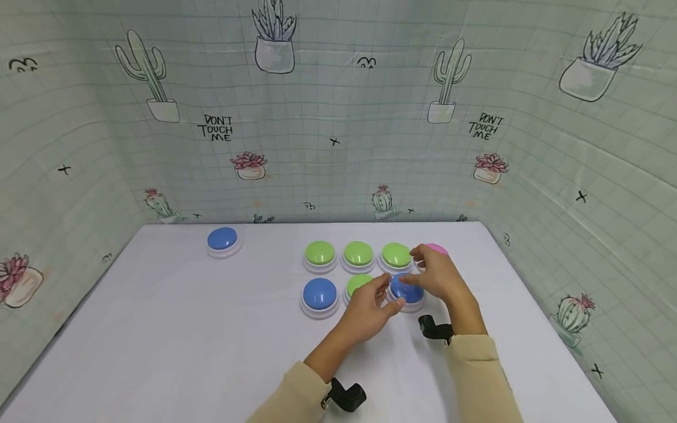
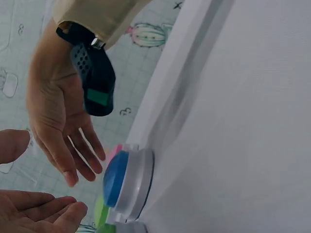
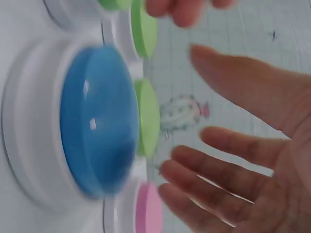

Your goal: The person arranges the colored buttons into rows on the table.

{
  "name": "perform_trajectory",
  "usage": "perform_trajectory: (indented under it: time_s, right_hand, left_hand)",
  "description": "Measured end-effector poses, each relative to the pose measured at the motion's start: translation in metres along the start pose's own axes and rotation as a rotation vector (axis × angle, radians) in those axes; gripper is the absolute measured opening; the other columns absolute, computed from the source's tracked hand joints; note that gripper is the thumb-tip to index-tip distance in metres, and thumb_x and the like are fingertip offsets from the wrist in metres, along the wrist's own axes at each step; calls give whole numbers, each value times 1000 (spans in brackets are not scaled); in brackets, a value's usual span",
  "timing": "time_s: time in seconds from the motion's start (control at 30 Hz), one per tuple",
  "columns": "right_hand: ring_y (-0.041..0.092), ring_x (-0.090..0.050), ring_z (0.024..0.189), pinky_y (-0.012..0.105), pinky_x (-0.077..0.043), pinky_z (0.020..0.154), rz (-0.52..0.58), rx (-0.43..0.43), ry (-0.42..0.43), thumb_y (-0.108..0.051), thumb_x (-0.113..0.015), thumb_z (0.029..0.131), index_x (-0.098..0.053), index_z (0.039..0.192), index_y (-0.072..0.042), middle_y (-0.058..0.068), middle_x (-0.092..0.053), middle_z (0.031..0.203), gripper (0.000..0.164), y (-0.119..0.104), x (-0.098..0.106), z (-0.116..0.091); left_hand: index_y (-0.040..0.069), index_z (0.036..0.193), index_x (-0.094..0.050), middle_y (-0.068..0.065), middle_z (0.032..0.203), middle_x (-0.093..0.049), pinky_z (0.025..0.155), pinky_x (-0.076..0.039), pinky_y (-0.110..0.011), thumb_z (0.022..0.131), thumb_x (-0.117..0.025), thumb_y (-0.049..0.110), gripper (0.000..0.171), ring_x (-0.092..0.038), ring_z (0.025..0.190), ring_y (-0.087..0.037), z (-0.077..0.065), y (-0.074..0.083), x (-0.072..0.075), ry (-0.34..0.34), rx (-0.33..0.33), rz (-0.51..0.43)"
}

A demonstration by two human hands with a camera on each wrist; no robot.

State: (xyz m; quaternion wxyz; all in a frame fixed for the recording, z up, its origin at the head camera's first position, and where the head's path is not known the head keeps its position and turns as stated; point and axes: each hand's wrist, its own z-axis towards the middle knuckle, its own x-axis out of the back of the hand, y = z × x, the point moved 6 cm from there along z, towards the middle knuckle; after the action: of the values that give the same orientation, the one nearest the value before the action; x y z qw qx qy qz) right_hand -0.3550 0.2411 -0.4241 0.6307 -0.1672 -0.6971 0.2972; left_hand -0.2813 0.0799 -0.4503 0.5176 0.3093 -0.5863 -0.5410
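Note:
A blue dome button point(image 1: 406, 291) on a white base stands at the right of the front row. My right hand point(image 1: 436, 273) hovers over its right side with fingers spread; in the right wrist view a gap shows between those fingers and the blue dome point(image 3: 99, 121). Left of it my left hand point(image 1: 367, 311) hangs in the air, fingers loosely bent and holding nothing. Behind the left hand a green button point(image 1: 358, 283) is partly hidden. Beyond the right hand a pink button point(image 1: 437, 248) is mostly covered. The left wrist view shows both hands apart from the blue button point(image 2: 115, 178).
Three green buttons, the leftmost point(image 1: 319, 253) among them, line the back row beside the pink one. Another blue button point(image 1: 319, 294) is at the front row's left. A separate blue button point(image 1: 222, 238) sits at the table's far left. Cactus-print cloth point(image 1: 317, 106) walls the white table point(image 1: 185, 329).

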Motion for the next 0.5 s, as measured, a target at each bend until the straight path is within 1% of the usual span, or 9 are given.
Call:
perform_trajectory:
  time_s: [0.1, 0.2, 0.27, 0.33, 0.43, 0.5]
  right_hand:
    - [46, -60, 128, 60, -51, 107, 60, 24, 68, -27, -83, 91, -58, 138, 9, 29, -63, 136, 64, -13, -8, 5]
    - [44, -63, 126, 57, -52, 106, 121, 65, 98, -28, -80, 94, -60, 136, 8, 27, -66, 133, 59, -27, -23, 8]
    - [42, -65, 123, 55, -54, 106, 152, 100, 108, -27, -79, 95, -62, 134, 8, 25, -68, 130, 55, -37, -34, 9]
    - [40, -67, 119, 52, -55, 104, 177, 134, 108, -26, -78, 97, -64, 133, 7, 23, -70, 127, 51, -47, -46, 9]
    - [37, -68, 117, 50, -56, 103, 213, 171, 85, -27, -75, 99, -66, 130, 5, 19, -72, 125, 46, -62, -62, 7]
    - [35, -69, 116, 50, -56, 102, 236, 186, 65, -28, -74, 100, -68, 129, 4, 17, -73, 124, 43, -71, -72, 5]
  left_hand:
    - [-8, 153, -45, -23, 155, -51, 114, -47, -39, 105, -66, 19, 60, -51, 143, -35, 3, 3, 23, 49, -2, -61]
    - [-7, 152, -47, -23, 151, -55, 115, -47, -42, 105, -66, 16, 56, -53, 141, -36, 3, -1, 54, 131, 16, -111]
    - [-6, 152, -47, -24, 149, -56, 116, -46, -44, 104, -65, 15, 55, -53, 140, -36, 4, -8, 79, 199, 38, -131]
    - [-4, 153, -47, -22, 149, -56, 117, -45, -46, 104, -65, 16, 56, -53, 140, -36, 3, -18, 105, 277, 81, -133]
    - [-3, 154, -47, -21, 148, -57, 117, -44, -46, 105, -66, 16, 56, -53, 140, -35, 1, -37, 147, 408, 142, -117]
    - [-3, 154, -46, -20, 149, -57, 118, -43, -46, 104, -67, 16, 57, -53, 140, -34, -3, -48, 174, 499, 185, -114]
